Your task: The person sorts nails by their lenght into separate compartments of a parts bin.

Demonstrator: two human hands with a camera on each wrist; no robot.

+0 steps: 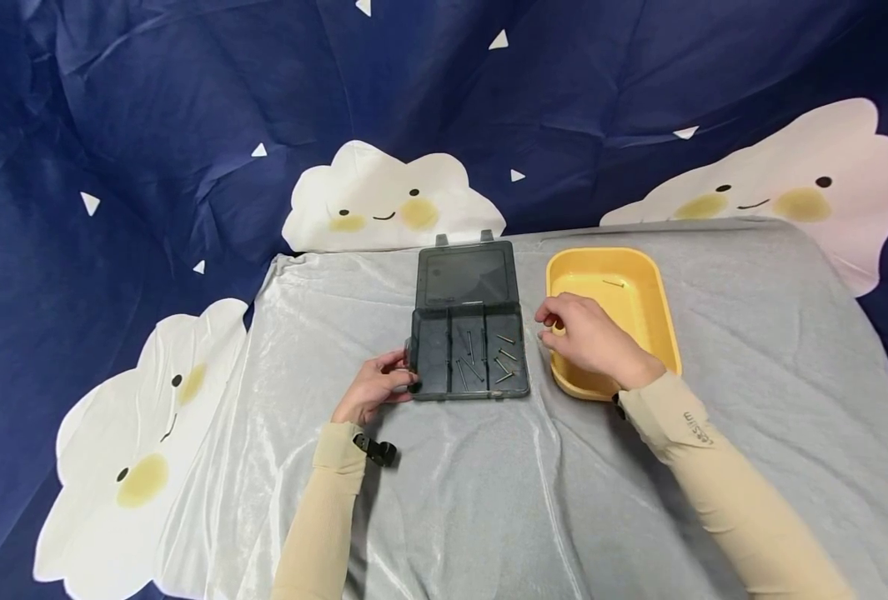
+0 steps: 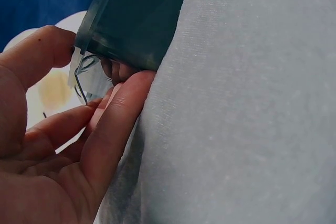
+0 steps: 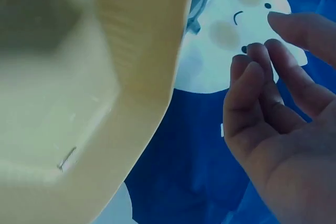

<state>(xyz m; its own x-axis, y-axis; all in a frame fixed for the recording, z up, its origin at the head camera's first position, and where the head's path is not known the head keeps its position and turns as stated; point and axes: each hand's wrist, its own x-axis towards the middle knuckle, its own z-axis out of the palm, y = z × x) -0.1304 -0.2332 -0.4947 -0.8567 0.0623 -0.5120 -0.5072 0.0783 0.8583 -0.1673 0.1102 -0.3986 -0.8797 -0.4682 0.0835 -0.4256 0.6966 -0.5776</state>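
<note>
A dark see-through organizer box (image 1: 430,354) lies on the cloth with its lid (image 1: 468,275) folded back. Several screws (image 1: 469,343) are in its middle compartment, and several shorter screws (image 1: 507,356) in the right one; none shows in the left one. My left hand (image 1: 372,385) holds the box's left edge, thumb and fingers around it. At that edge, the left wrist view shows a clear plastic piece (image 2: 94,80) with a thin dark loop. My right hand (image 1: 589,333) hovers over the left side of a yellow tray (image 1: 664,321), fingers loosely curled with nothing visible between them. One screw (image 3: 66,159) lies in the tray.
A grey velvety cloth (image 1: 444,500) covers the table. Behind it and on the left hangs a dark blue curtain (image 1: 428,75) with white smiling clouds. The tray stands just right of the box, with a narrow gap between them.
</note>
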